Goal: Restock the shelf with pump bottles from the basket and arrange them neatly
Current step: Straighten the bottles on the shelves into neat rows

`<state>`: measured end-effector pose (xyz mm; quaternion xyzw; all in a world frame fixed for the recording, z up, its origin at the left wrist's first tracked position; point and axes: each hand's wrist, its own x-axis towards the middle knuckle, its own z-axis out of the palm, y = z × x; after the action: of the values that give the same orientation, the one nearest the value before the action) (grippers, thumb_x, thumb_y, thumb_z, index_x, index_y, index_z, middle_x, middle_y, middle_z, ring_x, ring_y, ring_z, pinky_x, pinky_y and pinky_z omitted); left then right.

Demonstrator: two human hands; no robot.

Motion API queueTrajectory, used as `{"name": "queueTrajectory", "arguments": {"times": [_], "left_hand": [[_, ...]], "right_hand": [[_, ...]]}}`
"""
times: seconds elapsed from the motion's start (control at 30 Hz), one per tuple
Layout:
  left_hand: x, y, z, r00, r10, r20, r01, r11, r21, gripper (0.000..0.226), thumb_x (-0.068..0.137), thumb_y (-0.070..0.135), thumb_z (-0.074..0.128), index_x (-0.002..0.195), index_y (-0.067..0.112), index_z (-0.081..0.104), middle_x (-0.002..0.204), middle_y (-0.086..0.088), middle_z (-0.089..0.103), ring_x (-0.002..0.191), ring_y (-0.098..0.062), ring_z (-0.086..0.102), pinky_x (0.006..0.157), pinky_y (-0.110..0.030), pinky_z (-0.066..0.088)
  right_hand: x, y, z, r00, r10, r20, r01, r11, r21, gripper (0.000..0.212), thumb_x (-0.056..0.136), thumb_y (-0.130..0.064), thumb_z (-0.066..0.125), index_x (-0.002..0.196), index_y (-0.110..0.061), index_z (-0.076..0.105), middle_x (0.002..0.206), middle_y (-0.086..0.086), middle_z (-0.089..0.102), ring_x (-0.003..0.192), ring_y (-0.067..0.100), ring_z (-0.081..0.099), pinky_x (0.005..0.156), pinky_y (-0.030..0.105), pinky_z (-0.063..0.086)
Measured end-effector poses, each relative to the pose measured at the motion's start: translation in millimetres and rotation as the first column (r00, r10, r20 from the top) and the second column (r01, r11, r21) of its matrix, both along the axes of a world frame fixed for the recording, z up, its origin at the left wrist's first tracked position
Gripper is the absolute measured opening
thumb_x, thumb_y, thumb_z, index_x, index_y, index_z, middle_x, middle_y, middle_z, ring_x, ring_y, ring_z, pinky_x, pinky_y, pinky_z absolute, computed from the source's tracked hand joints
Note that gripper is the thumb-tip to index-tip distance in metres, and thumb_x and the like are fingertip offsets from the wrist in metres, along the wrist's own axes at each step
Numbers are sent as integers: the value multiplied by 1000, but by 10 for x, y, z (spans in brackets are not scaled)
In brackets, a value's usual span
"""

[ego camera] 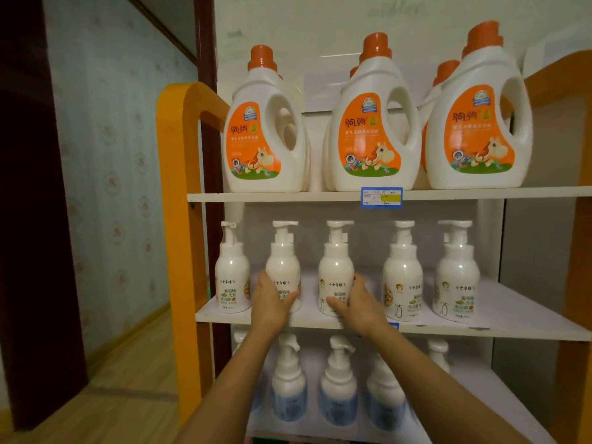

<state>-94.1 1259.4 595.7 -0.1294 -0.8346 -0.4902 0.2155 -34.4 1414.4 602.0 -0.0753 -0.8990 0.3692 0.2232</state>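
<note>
Several white pump bottles stand in a row on the middle shelf (480,328). My left hand (270,302) is wrapped around the lower body of the second pump bottle from the left (283,261). My right hand (357,307) grips the third pump bottle (335,264) from its right side. Both bottles stand upright on the shelf board. A further pump bottle (232,270) stands at the far left, and two more (403,274) (458,270) to the right. The basket is out of view.
Large white detergent jugs with orange caps (373,123) fill the top shelf, with a blue price tag (381,197) on its edge. Blue-labelled pump bottles (338,389) stand on the lower shelf beneath my forearms. Orange side frames (174,219) bound the unit; wooden floor lies left.
</note>
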Motion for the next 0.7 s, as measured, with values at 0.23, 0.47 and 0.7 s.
{"name": "queueTrajectory", "arguments": {"times": [0.23, 0.47, 0.7], "left_hand": [[-23, -74, -33, 999, -32, -35, 32, 999, -5, 61, 75, 23, 71, 122, 5, 36, 117, -16, 53, 106, -30, 54, 92, -46, 48], [-33, -65, -63, 1000, -3, -31, 3, 1000, 0, 61, 74, 22, 72, 121, 5, 36, 115, -16, 54, 105, -31, 56, 89, -45, 50], [358, 312, -69, 956, 142, -256, -129, 989, 65, 76, 77, 10, 66, 137, 2, 21, 142, -23, 30, 131, -36, 31, 108, -48, 34]], "right_hand": [[-127, -100, -35, 1000, -24, 1, 24, 999, 24, 61, 83, -41, 58, 128, -17, 25, 126, 10, 54, 106, 32, 57, 87, 47, 50], [-148, -133, -84, 998, -50, -24, 50, 999, 6, 60, 84, -40, 58, 128, -15, 26, 125, 11, 53, 108, 32, 56, 86, 42, 46], [276, 153, -225, 989, 60, -134, -49, 995, 84, 62, 92, -28, 49, 143, -13, 19, 151, 5, 27, 138, 23, 27, 115, 38, 24]]}}
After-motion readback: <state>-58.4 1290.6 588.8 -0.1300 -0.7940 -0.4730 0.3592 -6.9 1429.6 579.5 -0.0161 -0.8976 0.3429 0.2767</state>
